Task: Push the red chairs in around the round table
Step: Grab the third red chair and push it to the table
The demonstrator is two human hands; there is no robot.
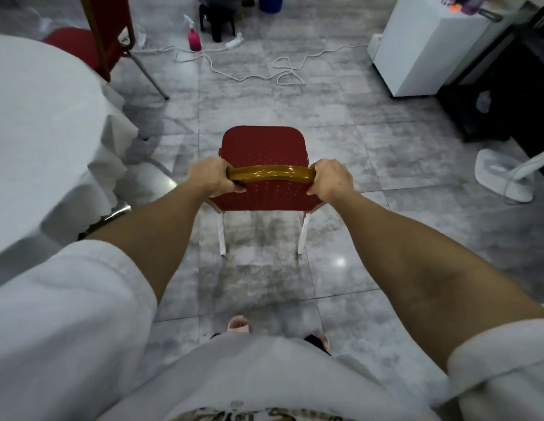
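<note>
The red chair (264, 153) stands out on the open tiled floor (371, 153), well apart from the round tabletop (36, 123) at the left, and it faces away toward the far side of the room rather than toward the table. The main risk is in swinging it round – a leg could catch the hanging white tablecloth (112, 132) and drag it, or the chair could knock the second red chair (82, 50) already near the far-left edge of the table. A white cable (282, 71) lies looped on the floor beyond the chair; pushing straight ahead would likely run the legs into it. The polished tiles look slick, so the chair may skid further than meant.

Both arms reach forward and down, nearly straight, sleeves rolled to the elbow. The left hand (211, 177) and the right hand (328, 180) grip the two ends of the gold top rail (269, 174) of the chair back – fingers closed round it, thumbs on the near side, knuckles up.
</note>
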